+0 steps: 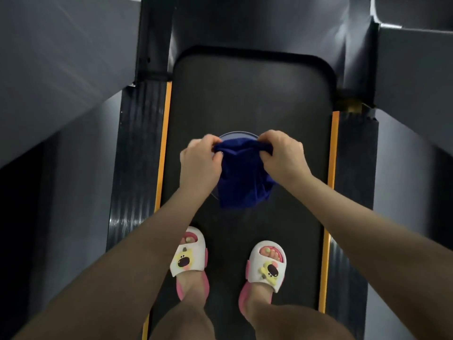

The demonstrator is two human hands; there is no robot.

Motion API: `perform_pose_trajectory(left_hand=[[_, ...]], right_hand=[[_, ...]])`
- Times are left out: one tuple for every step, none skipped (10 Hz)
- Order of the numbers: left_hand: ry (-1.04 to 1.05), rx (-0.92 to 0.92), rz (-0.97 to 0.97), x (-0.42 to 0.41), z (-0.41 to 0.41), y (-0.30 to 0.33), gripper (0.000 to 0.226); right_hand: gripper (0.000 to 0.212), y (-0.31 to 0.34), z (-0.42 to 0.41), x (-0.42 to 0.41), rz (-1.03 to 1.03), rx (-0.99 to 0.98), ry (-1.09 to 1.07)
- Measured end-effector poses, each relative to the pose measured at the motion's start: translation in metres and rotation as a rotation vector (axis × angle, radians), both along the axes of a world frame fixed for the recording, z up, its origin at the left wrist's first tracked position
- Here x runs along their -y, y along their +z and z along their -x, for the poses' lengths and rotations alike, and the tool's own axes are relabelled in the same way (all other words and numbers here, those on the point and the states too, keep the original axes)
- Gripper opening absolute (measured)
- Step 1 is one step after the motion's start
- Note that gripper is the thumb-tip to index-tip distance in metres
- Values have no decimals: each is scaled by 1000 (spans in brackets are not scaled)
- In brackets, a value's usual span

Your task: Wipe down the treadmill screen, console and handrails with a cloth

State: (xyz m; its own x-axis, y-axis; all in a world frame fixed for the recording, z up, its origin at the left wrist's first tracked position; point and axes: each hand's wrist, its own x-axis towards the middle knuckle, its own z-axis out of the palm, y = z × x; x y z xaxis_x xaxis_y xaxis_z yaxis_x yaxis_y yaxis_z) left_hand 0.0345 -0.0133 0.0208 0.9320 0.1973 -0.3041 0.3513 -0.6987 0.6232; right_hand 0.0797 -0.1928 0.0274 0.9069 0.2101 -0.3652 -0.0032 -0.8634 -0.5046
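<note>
A dark blue cloth (242,177) hangs bunched between both hands over the treadmill belt (252,99). My left hand (199,163) grips its upper left edge and my right hand (284,158) grips its upper right edge, both with fingers closed on the fabric. Behind the cloth a round blue basin (239,134) sits on the belt, mostly hidden, only its far rim showing. The treadmill's screen, console and handrails are out of view.
My feet in white and pink slippers (190,256) (267,266) stand on the belt. Orange strips (163,148) (332,153) border it, with ribbed black side rails (133,155) outside. The dark uprights (153,38) rise at the belt's front corners. Grey floor lies on both sides.
</note>
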Motion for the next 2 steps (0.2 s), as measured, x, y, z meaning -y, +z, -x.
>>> perform_pose_trajectory(left_hand=[[30, 0, -17, -1, -7, -4, 23], [42, -32, -2, -3, -5, 6, 22]], right_hand=[[25, -6, -1, -1, 14, 62, -15], [23, 5, 1, 4, -6, 54, -59]])
